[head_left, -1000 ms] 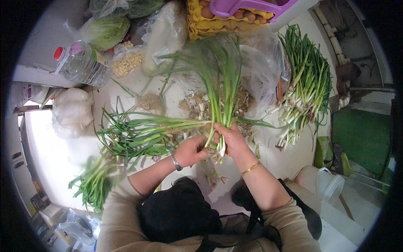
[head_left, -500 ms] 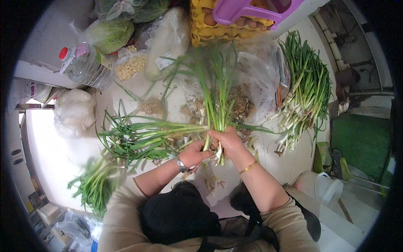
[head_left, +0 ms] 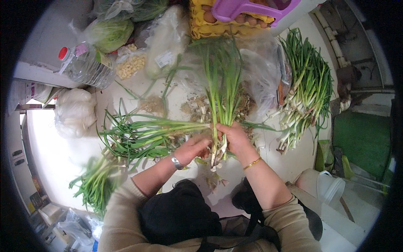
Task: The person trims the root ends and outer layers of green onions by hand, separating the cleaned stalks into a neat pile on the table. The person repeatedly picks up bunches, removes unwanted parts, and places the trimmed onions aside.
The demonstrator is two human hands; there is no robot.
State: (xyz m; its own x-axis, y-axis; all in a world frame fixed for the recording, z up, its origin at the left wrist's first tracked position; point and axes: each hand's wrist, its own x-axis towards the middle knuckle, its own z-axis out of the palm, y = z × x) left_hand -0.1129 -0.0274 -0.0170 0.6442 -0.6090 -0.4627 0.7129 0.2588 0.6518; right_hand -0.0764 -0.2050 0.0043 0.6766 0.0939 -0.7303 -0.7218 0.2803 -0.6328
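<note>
My right hand (head_left: 235,136) is closed round a small bunch of green garlic (head_left: 218,105). The leaves point away from me, and the pale root ends hang below the fist. Just left of those ends is my left hand (head_left: 193,149), its slightly blurred fingers stretched toward the stalks, with no stalk visible in them. Another pile of green garlic (head_left: 155,130) lies sideways beyond the left hand, leaves to the left. Trimmed roots and peelings (head_left: 243,103) are heaped behind the held bunch, and a few scraps (head_left: 214,180) lie nearer to me.
A large green garlic bundle (head_left: 306,84) lies at the right, a smaller one (head_left: 96,180) at the left. Toward the back are a red-capped plastic bottle (head_left: 90,67), a bag of peeled cloves (head_left: 131,65), bagged vegetables (head_left: 168,38), yellow egg trays (head_left: 205,29) and a purple plastic object (head_left: 228,10).
My left hand has come off the root ends and shifted slightly left and up. The bunch in my right hand has moved a little right and stands straighter.
</note>
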